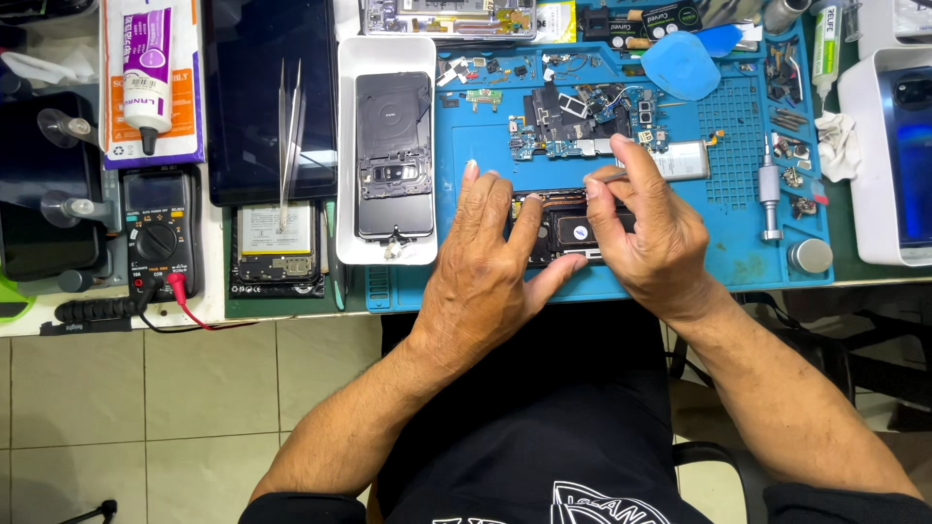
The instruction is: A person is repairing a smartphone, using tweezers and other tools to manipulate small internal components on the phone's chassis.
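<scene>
Both hands are on the opened phone (pixel 568 231) lying near the front edge of the blue mat (pixel 485 155) on my bench. Left hand (pixel 490 267) is spread flat, fingers pinning the phone's left end. Right hand (pixel 646 233) is pinched shut on thin tweezers (pixel 607 178) above its right end. White tray (pixel 351 146) with another phone back sits just left.

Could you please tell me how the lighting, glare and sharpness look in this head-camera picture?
Head view: even overhead light, soft shadows under the left hand and right hand; mild glare on the dark tablet screen and the blue-lit device at the right edge; the blue mat and its small parts look sharp; edges bow slightly.
</scene>
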